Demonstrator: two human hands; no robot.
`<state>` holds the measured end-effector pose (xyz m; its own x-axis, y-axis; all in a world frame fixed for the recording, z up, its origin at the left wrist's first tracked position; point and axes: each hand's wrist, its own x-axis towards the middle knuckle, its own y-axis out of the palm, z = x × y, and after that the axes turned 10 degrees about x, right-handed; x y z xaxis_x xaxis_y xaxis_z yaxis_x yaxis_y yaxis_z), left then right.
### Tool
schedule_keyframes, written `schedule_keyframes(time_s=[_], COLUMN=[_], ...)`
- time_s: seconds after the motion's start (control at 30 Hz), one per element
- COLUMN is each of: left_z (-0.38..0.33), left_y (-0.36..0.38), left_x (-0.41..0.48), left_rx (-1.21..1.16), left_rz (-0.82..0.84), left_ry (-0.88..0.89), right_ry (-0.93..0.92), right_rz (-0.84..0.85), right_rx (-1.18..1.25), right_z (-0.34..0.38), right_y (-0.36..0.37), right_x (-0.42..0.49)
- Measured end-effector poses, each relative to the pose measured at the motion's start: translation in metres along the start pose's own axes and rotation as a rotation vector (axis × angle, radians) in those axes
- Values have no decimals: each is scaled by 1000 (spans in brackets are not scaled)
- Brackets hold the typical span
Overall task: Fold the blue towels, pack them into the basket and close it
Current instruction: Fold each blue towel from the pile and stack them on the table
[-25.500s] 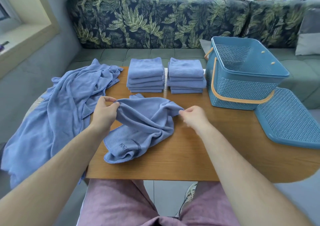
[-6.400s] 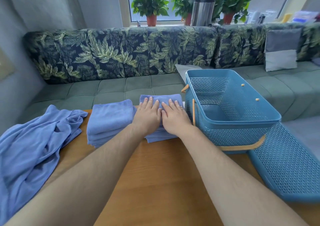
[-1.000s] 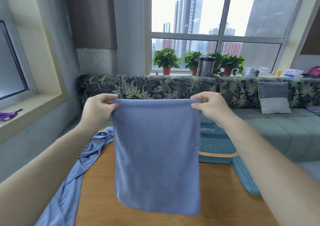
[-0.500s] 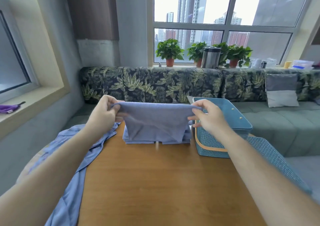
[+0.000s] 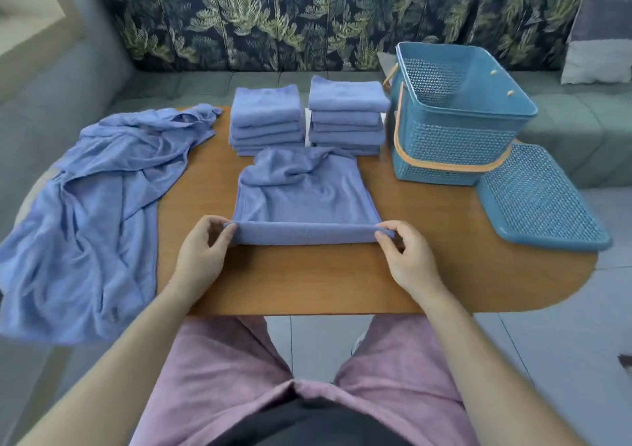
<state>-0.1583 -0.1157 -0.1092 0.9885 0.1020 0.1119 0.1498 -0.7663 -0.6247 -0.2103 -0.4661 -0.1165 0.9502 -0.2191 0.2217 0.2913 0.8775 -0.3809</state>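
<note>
Blue towel (image 5: 304, 192) pinched at its two near corners, left hand (image 5: 201, 257) and right hand (image 5: 408, 261) holding the rolled edge taut on the table (image 5: 307, 281). Evenly lifted, that edge should carry over once the bunched far end is smoothed. Two folded stacks (image 5: 266, 117) wait behind; the basket (image 5: 455, 138) stands open at right. No writing appears legible, though blur may hide some.

Dusty-pink, soft-textured cloth trousers or shorts (image 5: 219, 370) cover both thighs across the lower middle of the frame. A black garment (image 5: 307, 421) shows at bottom centre. The left forearm (image 5: 102, 370) and right forearm (image 5: 489, 360) are bare.
</note>
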Motion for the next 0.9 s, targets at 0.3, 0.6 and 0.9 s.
schedule_keyframes(time_s=[0.3,0.6,0.9], left_z=[-6,-7,-49], left_y=[-1,14,73], left_x=[-10,-13,41], left_rx=[-45,482,637], left_rz=[17,-2,230], left_ry=[-12,147,389], right_ry=[-71,-215,-160], right_rz=[9,-7,303], right_rx=[-63,-299,-597], right_z=[-1,-4,28], right_y=[3,7,81], right_x=[-1,0,65])
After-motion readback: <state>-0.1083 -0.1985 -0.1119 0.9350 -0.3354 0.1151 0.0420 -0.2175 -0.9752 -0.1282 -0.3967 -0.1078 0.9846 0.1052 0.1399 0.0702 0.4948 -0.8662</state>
